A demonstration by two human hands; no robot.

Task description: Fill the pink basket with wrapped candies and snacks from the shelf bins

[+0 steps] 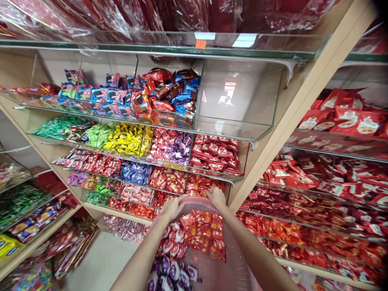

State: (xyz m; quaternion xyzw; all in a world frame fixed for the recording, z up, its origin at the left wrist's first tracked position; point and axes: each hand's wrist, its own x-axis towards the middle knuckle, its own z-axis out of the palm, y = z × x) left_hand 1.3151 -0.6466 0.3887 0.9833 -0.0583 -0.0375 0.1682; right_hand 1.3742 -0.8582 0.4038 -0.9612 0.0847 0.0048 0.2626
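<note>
Yeah, your left hand and right hand gripped the pink basket, red packets and purple sweets already inside below them, plenty left on shelves beyond.

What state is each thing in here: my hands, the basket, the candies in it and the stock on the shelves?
Left hand: closed on the basket's rim
Right hand: closed on the same rim
Pink basket: uncovered, partly filled
Red packets in the basket: bunched together
Purple-and-white candies in the basket: wrapped, loose
Yellow candies: wrapped, heaped on a shelf
Blue packets: heaped on a shelf
</note>
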